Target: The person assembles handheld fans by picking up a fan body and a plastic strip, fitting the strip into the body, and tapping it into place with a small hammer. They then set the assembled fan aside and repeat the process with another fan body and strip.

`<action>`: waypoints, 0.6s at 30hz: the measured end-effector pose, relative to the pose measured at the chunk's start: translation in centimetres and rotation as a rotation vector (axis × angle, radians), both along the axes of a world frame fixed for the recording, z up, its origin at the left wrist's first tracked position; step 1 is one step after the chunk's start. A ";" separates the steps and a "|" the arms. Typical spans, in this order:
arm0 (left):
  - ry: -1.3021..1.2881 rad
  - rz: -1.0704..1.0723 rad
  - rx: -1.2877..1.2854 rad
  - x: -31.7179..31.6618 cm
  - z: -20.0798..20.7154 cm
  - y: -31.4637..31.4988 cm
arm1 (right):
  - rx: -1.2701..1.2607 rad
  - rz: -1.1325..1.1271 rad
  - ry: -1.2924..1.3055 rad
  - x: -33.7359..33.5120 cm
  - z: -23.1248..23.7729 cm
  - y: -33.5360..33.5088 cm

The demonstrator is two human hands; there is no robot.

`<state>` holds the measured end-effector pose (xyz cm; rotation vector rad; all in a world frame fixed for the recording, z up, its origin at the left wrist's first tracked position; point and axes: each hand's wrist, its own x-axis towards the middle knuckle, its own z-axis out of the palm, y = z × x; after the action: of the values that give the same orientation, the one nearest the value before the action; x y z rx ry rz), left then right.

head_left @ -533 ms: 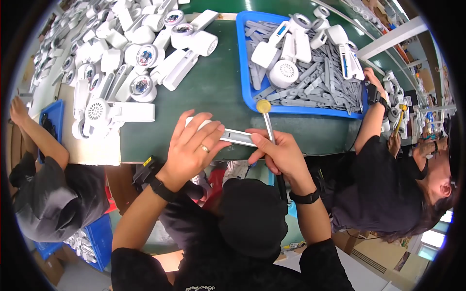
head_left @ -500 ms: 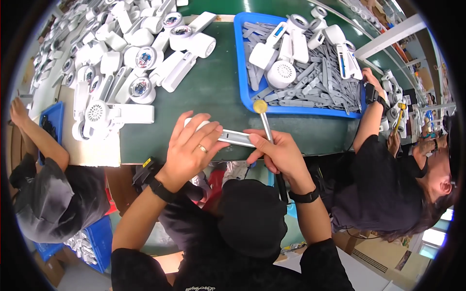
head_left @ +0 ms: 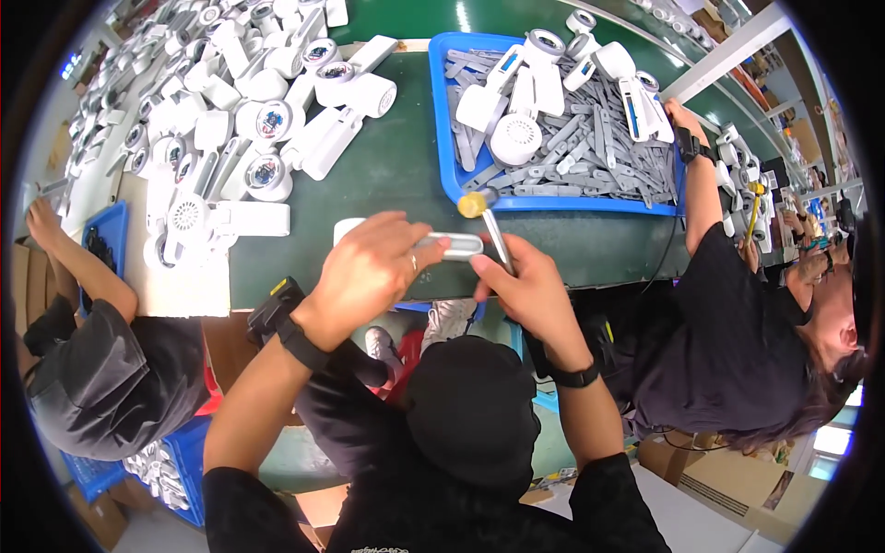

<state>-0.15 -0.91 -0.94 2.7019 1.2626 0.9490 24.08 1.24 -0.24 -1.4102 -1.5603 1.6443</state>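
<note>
My left hand [head_left: 364, 267] is closed around a white handheld fan [head_left: 466, 246], whose handle points right with a long grey recess showing. The fan's round end is mostly hidden beneath my fingers. In my right hand [head_left: 533, 293] I grip a small hammer [head_left: 499, 241] with a yellowish head and a silver shaft. Its head rises just above the far side of the fan handle. My right thumb is close to the handle's tip; whether it touches cannot be made out. Both hands are over the near edge of the green table [head_left: 369, 175].
A blue tray [head_left: 444, 138] with many grey plastic strips [head_left: 590, 138] and several white fans stands beyond my right hand. White fans [head_left: 267, 175] are heaped at the left. Co-workers sit on both sides; one's arm [head_left: 703, 203] reaches to the tray's right edge.
The fan handle has turned so its recess shows more, and it sits slightly higher and more level. The hammer's head has tilted left. At the right, the co-worker's hand has moved farther away.
</note>
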 end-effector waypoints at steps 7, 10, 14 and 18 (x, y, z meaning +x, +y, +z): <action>-0.066 0.050 0.050 0.4 0.5 1.5 | 0.448 -0.069 -0.054 4.3 2.9 -1.8; -0.075 0.052 0.042 0.5 0.4 1.5 | 0.693 0.033 -0.350 4.1 3.4 -2.5; -0.058 0.065 0.065 0.3 0.3 1.3 | 0.664 0.005 -0.418 3.0 4.3 -3.2; -0.042 0.060 0.044 0.2 0.3 1.2 | 0.886 -0.043 -0.437 3.2 3.9 -3.2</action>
<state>0.02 0.31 -0.62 2.6750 1.3377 1.0469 27.32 -1.93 3.65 -1.2897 -2.0873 0.4559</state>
